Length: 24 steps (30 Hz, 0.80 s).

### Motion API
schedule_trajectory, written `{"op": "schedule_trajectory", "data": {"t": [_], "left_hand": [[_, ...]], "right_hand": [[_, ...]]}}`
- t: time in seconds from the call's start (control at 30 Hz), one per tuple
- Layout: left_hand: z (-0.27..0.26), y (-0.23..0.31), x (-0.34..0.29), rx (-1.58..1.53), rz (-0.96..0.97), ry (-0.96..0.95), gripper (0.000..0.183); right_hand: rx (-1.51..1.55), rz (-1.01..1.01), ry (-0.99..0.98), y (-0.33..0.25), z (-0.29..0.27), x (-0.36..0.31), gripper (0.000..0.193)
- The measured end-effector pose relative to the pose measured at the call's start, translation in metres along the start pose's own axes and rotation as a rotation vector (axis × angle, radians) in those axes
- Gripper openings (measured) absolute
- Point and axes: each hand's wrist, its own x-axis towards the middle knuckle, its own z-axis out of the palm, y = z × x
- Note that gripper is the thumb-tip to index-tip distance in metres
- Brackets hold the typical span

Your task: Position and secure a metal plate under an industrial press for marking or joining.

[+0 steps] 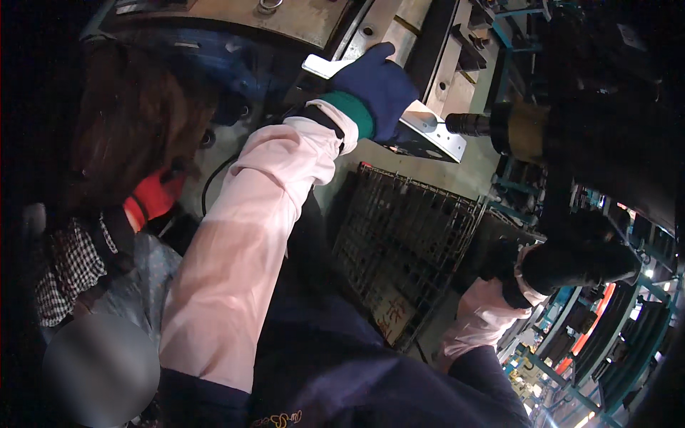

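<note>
My left hand (pixel 378 89), in a blue glove with a green cuff, is closed around a long pale metal bracket (pixel 446 143) with a row of small holes along its flange. It holds the bracket on the machine's slotted metal table (pixel 385 32). Just right of the bracket is a drill chuck (pixel 467 125), its thin bit pointing at the holed end; whether the bit touches the metal I cannot tell. My right hand (pixel 571 265), in a dark glove, appears closed beside the drilling machine's dark body (pixel 606 135). What it grips merges with the shadow.
A wire mesh crate (pixel 407 242) stands on the floor below the bracket. Teal racks (pixel 621 357) with stacked parts line the right. At left is another person with a checked sleeve (pixel 71 271) and a red-covered hand (pixel 153 200). A dark cable (pixel 207 189) hangs near my left sleeve.
</note>
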Motion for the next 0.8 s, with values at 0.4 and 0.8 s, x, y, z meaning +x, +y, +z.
{"op": "schedule_trajectory", "data": {"t": [0.4,0.8], "left_hand": [[0.009,-0.002,0.000,0.022,0.023,0.084,0.044],[0.008,-0.001,0.006,0.017,0.022,0.028,0.043]], "right_hand": [[-0.177,-0.071,-0.055,0.011,-0.020,0.009,0.060],[0.037,0.033,-0.120,0.020,-0.043,0.023,0.055]]}}
